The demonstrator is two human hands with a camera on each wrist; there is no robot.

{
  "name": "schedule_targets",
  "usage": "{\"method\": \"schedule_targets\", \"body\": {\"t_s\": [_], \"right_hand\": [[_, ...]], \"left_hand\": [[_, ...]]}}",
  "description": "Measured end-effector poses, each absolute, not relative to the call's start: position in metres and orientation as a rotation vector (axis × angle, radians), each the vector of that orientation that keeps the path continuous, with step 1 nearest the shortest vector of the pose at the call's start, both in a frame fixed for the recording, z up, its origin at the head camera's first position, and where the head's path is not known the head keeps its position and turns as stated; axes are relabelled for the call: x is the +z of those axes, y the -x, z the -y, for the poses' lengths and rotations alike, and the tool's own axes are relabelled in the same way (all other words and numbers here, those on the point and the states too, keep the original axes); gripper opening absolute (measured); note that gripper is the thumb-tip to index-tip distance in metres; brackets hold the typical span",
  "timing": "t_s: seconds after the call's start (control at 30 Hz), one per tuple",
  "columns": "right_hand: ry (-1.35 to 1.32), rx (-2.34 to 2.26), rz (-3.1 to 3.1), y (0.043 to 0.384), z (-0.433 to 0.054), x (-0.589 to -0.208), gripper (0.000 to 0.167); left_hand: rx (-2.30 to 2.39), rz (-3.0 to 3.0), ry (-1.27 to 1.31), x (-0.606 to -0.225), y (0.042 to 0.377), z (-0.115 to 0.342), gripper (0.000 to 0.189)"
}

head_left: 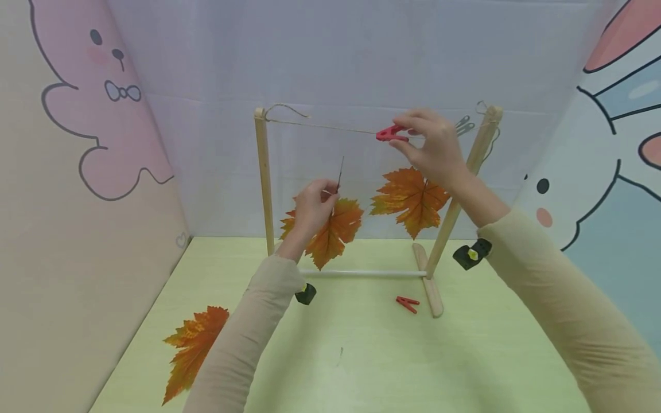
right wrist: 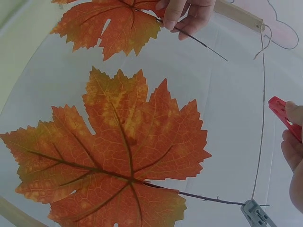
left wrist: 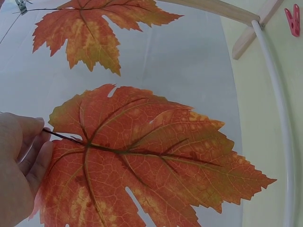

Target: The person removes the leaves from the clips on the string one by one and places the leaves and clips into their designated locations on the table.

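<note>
My left hand [head_left: 312, 207] pinches the dark stem of an orange autumn leaf [left wrist: 142, 156], whose blade spreads out below the fingers and whose stem end points up. In my right hand [head_left: 434, 143] a red clothespin [head_left: 385, 134] is held between thumb and fingers, right by the string [head_left: 325, 125]. The right wrist view shows the clothespin's tip beside the string [right wrist: 263, 118]. A second orange leaf [right wrist: 113, 142] hangs from the string by its stem, clipped with a grey clothespin [right wrist: 257, 215].
The string runs between two wooden posts [head_left: 264, 183], joined low down by a white rod [head_left: 361, 273]. On the table [head_left: 392, 361] lie another red clothespin [head_left: 408, 303], near the frame's wooden foot [head_left: 435, 295], and a third leaf [head_left: 192, 350], partly behind my left sleeve. Patterned panels stand at both sides.
</note>
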State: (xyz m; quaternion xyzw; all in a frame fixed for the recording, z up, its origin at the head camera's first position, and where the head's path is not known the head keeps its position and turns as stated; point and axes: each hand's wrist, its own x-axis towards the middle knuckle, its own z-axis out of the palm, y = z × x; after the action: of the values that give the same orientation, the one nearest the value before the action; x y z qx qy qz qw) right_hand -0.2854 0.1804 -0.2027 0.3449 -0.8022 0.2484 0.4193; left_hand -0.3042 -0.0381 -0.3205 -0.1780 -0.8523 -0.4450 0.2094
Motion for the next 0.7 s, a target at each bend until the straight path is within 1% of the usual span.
{"method": "schedule_targets", "body": {"t_s": [0.7], "right_hand": [[-0.907, 0.639, 2.027, 0.279, -0.187, -0.228, 0.033]], "left_hand": [[-1.263, 2.474, 0.462, -0.349, 0.304, 0.060, 0.015]]}}
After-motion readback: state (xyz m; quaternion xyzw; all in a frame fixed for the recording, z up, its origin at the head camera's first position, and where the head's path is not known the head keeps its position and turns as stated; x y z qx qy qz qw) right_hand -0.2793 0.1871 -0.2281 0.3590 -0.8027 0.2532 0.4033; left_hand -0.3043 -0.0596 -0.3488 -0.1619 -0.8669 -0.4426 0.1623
